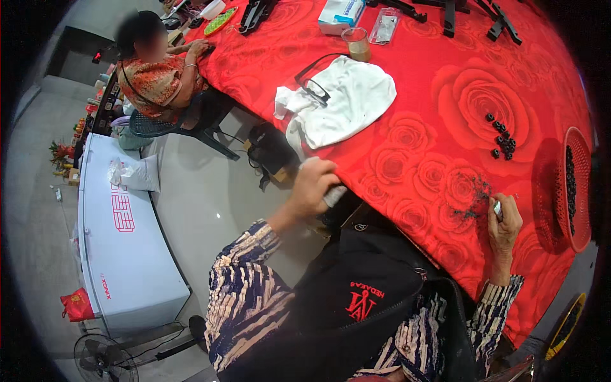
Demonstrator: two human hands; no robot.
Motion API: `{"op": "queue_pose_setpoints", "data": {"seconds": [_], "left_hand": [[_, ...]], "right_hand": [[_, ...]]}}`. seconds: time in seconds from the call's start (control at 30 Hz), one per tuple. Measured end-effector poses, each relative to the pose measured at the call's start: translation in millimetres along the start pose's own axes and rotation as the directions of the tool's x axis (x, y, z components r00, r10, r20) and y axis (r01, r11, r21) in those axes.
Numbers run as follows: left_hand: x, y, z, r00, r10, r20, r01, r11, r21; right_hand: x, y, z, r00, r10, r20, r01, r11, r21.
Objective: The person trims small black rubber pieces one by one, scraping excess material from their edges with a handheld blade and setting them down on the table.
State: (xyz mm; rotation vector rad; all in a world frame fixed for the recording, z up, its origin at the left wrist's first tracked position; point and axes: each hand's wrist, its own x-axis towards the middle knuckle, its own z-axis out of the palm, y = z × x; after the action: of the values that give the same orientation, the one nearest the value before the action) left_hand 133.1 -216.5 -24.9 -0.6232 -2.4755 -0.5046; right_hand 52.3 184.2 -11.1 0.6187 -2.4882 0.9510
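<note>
At the table's near edge, my left hand (312, 188) is closed around a greyish-white piece that looks like cloth (335, 195). Just beyond it, a white cloth (353, 102) lies on the table, its near corner hanging over the edge towards that hand. Dark-framed eyeglasses (313, 89) rest on this cloth. My right hand (505, 223) is on the table at the right, closed on a small silvery tool (498, 209) whose kind I cannot make out. Black shavings (472, 198) are scattered beside its fingers. Farther off sit several small black rings (505, 140).
A red basket (580, 219) of small black parts stands at the right. Along the far side are a glass of brownish drink (358, 48), a tissue pack (342, 16) and black metal stands (449, 19). Another person (159, 76) sits at the table's left side.
</note>
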Motion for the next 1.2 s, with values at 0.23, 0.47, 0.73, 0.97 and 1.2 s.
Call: {"op": "queue_pose_setpoints", "data": {"seconds": [0.23, 0.47, 0.73, 0.97, 1.2], "left_hand": [[81.7, 95.3, -6.4, 0.921, 0.142, -0.362, -0.319, 0.808, -0.495], [135.1, 212.1, -47.1, 0.627, -0.433, -0.647, -0.611, 0.242, -0.754], [168.2, 252.8, -70.9, 0.634, -0.642, -0.431, -0.310, 0.300, -0.902], [172.9, 261.2, -70.6, 0.630, -0.702, -0.332, -0.338, 0.136, -0.931], [189.4, 254.0, -72.4, 0.648, -0.669, -0.364, -0.478, 0.016, -0.878]], "right_hand": [[5.2, -6.5, -3.3, 1.000, -0.008, -0.005, 0.008, 1.000, -0.003], [2.0, -0.5, -2.7, 1.000, -0.001, -0.029, 0.001, 1.000, 0.008], [2.8, -1.8, -3.4, 0.999, 0.028, 0.022, -0.029, 0.999, 0.043], [2.7, -3.9, -5.4, 0.999, 0.023, 0.046, -0.024, 0.999, 0.030], [-1.6, -3.9, -2.9, 0.997, 0.036, 0.063, -0.038, 0.999, 0.032]]}}
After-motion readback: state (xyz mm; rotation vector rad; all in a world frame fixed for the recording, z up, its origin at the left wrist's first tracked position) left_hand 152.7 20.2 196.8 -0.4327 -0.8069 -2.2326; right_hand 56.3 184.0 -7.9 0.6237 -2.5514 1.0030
